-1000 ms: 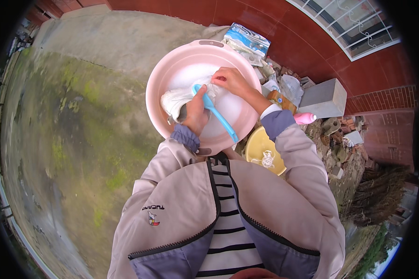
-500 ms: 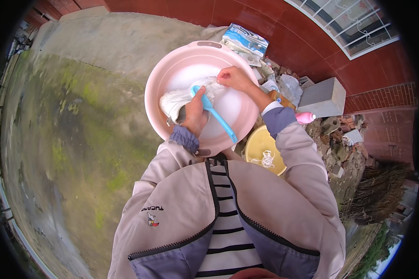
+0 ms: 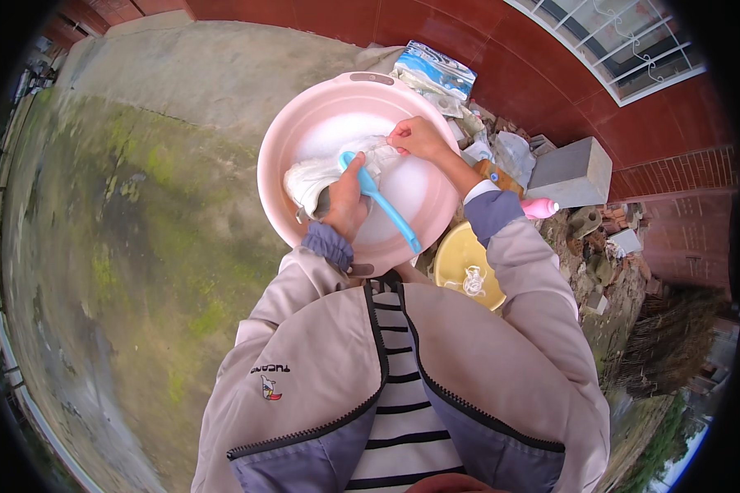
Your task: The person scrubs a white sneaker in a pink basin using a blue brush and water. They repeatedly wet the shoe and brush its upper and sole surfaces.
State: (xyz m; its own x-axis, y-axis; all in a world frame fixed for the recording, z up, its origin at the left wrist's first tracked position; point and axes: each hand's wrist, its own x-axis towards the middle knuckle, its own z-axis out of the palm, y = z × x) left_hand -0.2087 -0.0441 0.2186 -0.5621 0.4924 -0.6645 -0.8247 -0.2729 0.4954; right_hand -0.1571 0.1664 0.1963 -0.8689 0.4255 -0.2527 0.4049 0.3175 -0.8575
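A white shoe (image 3: pixel 310 178) with a grey inside is held over a pink basin (image 3: pixel 273 156) of white suds. My left hand (image 3: pixel 344 202) is closed around the shoe's near end. Under its thumb lies a light blue brush (image 3: pixel 392 212), its handle slanting down to the right and its bristles hidden. At the shoe's far right end, my right hand (image 3: pixel 420 138) pinches the white material between thumb and fingers.
Right of the pink basin stands a yellow basin (image 3: pixel 452 256) holding white laces (image 3: pixel 474 281). Beyond it are a pink bottle (image 3: pixel 539 209), a grey block (image 3: pixel 569 171) and rubble. A blue-and-white box (image 3: pixel 434 71) sits by the red wall (image 3: pixel 501 62).
Both hands keep their hold on the shoe and brush. My right hand has shifted very slightly; the whole view has moved a little.
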